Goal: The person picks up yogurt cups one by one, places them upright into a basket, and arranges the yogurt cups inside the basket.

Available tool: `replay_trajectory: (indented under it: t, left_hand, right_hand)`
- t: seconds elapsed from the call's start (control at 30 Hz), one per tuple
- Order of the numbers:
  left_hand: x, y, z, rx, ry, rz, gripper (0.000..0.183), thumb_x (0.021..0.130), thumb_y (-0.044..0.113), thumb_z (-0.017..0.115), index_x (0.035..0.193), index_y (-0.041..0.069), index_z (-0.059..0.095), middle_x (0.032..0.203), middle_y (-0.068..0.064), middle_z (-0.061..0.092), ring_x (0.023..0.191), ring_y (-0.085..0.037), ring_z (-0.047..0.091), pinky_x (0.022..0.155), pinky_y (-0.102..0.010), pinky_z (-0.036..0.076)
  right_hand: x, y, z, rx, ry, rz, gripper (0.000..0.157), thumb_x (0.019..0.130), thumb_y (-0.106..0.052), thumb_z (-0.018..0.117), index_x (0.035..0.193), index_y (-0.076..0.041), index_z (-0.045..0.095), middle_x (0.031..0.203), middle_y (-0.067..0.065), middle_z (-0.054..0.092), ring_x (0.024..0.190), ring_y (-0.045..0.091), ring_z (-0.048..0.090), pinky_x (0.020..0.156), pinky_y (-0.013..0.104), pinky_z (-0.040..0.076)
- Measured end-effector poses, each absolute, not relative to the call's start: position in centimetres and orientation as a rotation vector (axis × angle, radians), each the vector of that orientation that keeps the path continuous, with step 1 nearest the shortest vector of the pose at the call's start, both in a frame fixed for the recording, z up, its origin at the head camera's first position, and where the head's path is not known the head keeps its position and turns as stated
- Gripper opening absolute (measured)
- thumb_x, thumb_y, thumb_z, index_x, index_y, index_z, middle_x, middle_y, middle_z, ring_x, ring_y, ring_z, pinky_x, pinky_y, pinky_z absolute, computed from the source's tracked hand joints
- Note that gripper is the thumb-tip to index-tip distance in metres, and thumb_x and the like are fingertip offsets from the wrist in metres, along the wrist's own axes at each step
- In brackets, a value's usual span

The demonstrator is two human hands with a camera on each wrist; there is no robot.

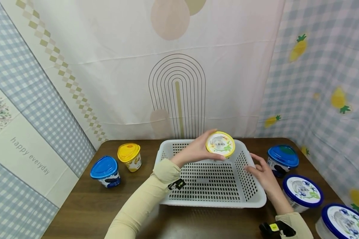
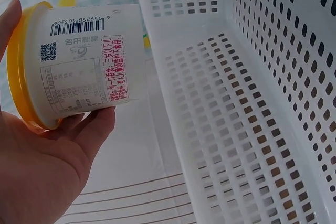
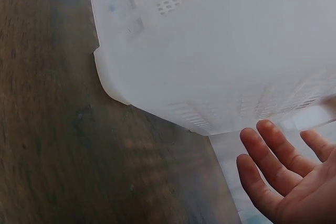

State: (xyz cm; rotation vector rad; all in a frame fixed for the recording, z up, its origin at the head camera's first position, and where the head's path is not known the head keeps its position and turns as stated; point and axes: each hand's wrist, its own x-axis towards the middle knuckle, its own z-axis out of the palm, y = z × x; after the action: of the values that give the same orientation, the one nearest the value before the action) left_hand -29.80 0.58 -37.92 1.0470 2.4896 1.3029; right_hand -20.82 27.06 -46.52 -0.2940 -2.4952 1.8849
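Note:
My left hand [image 1: 199, 149] grips a white plastic tub with a yellow lid [image 1: 220, 144] over the far right part of a white perforated basket [image 1: 210, 203]. In the left wrist view, the tub [image 2: 84, 59] lies tilted sideways and shows a barcode and printed label, with fingers and thumb around the lid end. Beside the basket's right wall is my right hand [image 1: 264, 177], thumb right at the rim. Its fingers [image 3: 275, 163] look loosely extended in the right wrist view, close to the basket's outer side [image 3: 220, 51].
On the left of the brown table [image 1: 86, 202] stand a blue-lidded cup [image 1: 106, 171] and a yellow-lidded cup [image 1: 129, 156]. Along the right edge are a blue-lidded cup [image 1: 282, 159] and two tubs with dark blue rims [image 1: 302, 191]. A patterned curtain [image 1: 122, 83] hangs behind.

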Motion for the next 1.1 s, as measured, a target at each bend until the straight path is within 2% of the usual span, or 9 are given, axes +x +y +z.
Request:
replay_trajectory:
  t: [0.37, 0.77, 1.1]
  left_hand:
    - [-30.4, 1.8, -38.6, 1.057, 2.464, 1.268, 0.115, 0.07, 0.05, 0.089, 0.16, 0.022, 0.023, 0.145, 0.0, 0.047, 0.127, -0.013, 0.049, 0.108, -0.039, 0.04]
    - [-31.4, 2.5, -39.0, 1.131, 2.448, 1.185, 0.116, 0.072, 0.049, 0.089, 0.16, 0.014, 0.022, 0.145, 0.0, 0.047, 0.128, -0.011, 0.047, 0.107, -0.036, 0.04]
    - [-32.0, 2.8, -39.6, 1.11, 2.439, 1.191, 0.117, 0.071, 0.051, 0.089, 0.16, 0.015, 0.022, 0.143, 0.002, 0.048, 0.126, -0.01, 0.048, 0.106, -0.035, 0.041]
  right_hand:
    - [-20.8, 27.1, -46.4, -0.294, -2.501, 1.877, 0.078, 0.1, -0.028, 0.062, 0.161, -0.014, 0.016, 0.132, 0.033, 0.054, 0.092, 0.027, 0.071, 0.073, 0.04, 0.06]
    - [-20.7, 27.0, -46.3, -0.286, -2.488, 1.91, 0.08, 0.1, -0.031, 0.062, 0.162, -0.015, 0.015, 0.134, 0.033, 0.052, 0.094, 0.027, 0.071, 0.074, 0.04, 0.06]
    - [-20.8, 26.9, -46.6, -0.301, -2.487, 1.921, 0.079, 0.1, -0.029, 0.062, 0.162, -0.016, 0.015, 0.132, 0.031, 0.054, 0.092, 0.027, 0.071, 0.073, 0.04, 0.06]
